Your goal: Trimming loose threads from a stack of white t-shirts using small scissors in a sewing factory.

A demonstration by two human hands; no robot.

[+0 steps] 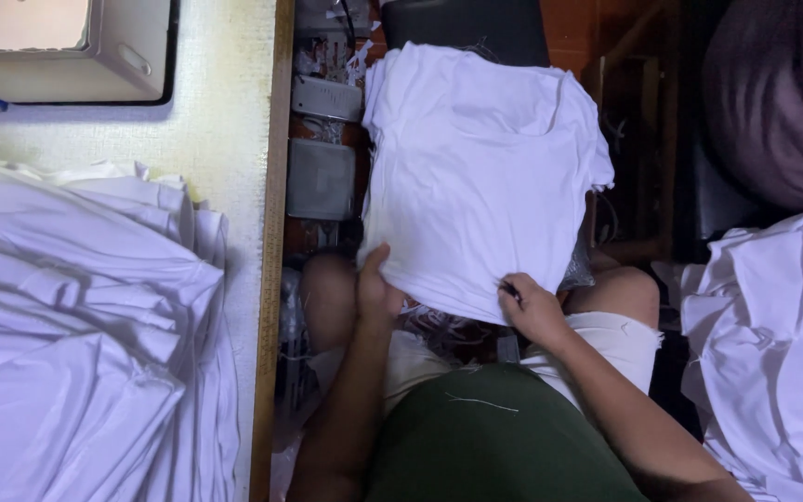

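Both hands hold a white T-shirt (480,177) spread over the person's knees: the left hand (375,293) has its grip clamped on the near hem. The right hand (530,307) pinches the same hem, beside a pile of white cloth (85,335) on the tabletop (225,121).

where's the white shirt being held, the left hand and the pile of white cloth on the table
white shirt (480,177), head view, middle of its front panel
left hand (378,293), head view, back of the hand gripping the hem
pile of white cloth (76,316), head view, middle of the folds
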